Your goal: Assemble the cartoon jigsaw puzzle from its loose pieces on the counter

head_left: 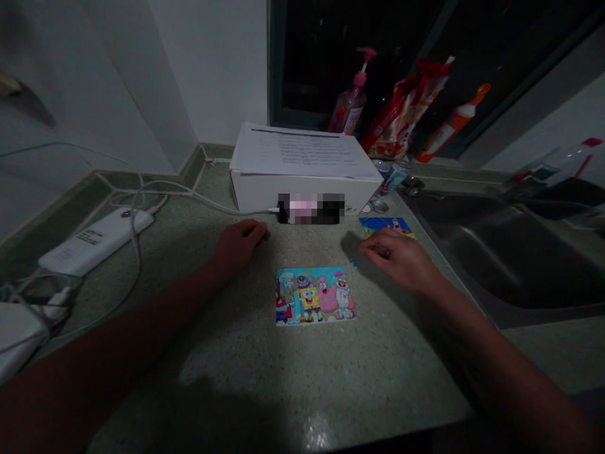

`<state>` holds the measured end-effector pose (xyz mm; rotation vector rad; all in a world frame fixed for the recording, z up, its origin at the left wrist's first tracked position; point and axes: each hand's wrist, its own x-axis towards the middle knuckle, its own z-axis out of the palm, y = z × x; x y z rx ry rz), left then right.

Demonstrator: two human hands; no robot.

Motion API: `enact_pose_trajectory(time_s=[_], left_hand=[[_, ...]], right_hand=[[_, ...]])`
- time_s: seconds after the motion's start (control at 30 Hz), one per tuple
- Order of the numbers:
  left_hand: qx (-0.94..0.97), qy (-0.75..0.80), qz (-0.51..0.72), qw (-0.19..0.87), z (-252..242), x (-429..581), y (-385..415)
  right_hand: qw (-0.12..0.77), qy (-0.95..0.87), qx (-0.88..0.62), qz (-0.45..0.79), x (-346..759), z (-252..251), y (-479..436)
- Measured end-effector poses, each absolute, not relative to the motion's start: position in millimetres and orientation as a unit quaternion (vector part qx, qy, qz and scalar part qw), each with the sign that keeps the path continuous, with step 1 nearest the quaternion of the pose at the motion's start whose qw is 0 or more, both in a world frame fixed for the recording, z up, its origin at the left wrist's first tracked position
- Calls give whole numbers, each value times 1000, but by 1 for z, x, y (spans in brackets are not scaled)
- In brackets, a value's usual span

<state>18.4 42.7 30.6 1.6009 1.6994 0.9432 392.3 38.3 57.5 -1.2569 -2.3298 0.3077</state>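
Observation:
A cartoon picture sheet (314, 297) lies flat on the counter, showing a yellow square figure and a pink starfish among others. Beyond its upper left corner, my left hand (241, 246) rests on the counter with its fingers curled in; I see nothing in them. My right hand (399, 258) is to the right of the sheet, thumb and fingers drawn together in a pinch. Whatever it may hold is too small to make out. A tiny blue piece (353, 263) lies left of those fingertips, near the sheet's upper right corner. Behind the right hand, a second cartoon picture (385, 224) is partly covered.
A white box (302, 164) topped with printed paper stands at the back, a phone (309, 209) with a cable leaning against it. A white power bank (97, 239) and cables lie left. Right is a metal sink (467, 315); a pump bottle (350, 107) stands behind.

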Motion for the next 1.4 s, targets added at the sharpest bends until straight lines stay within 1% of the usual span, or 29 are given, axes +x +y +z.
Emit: enact_pose_trajectory(time_s=[0.23, 0.43, 0.73, 1.4], left_hand=[[592, 648, 361, 315, 29, 18, 42], [594, 652, 357, 307, 30, 18, 43], [599, 652, 352, 303, 31, 18, 41], [596, 650, 355, 309, 33, 19, 41]], right_hand=[[248, -818, -508, 107, 418, 39, 37], [219, -818, -511, 145, 411, 40, 35], [197, -829, -498, 160, 402, 36, 32], [164, -833, -509, 145, 404, 34, 32]])
